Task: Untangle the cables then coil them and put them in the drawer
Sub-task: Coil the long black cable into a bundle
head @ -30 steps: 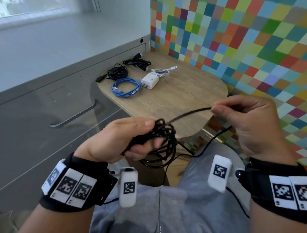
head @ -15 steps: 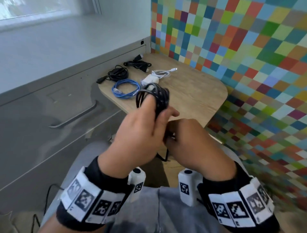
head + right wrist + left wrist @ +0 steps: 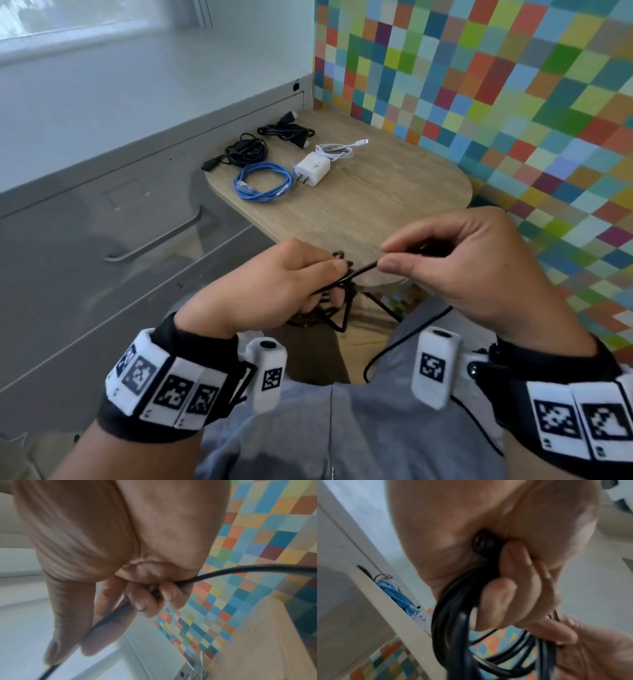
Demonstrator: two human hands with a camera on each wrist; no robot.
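Left hand grips a bundle of black cable loops, fingers curled round it, just above the lap, near front edge of the round wooden table. Right hand pinches a straight run of same cable betw. thumb and forefinger, close beside the left; rest of cable drops off toward the lap. On table, well apart from hands: blue coiled cable, white charger w/ white cable, two black cable bundles. Grey drawer front w/ bar handle at left.

Left wrist view: fingers wrapped round several black loops; a round plug end sits in the palm. Blue cable on table edge behind. Blurry.

Right wrist view: thumb and fingertips pinch the black cable, which runs out both sides of the hand.
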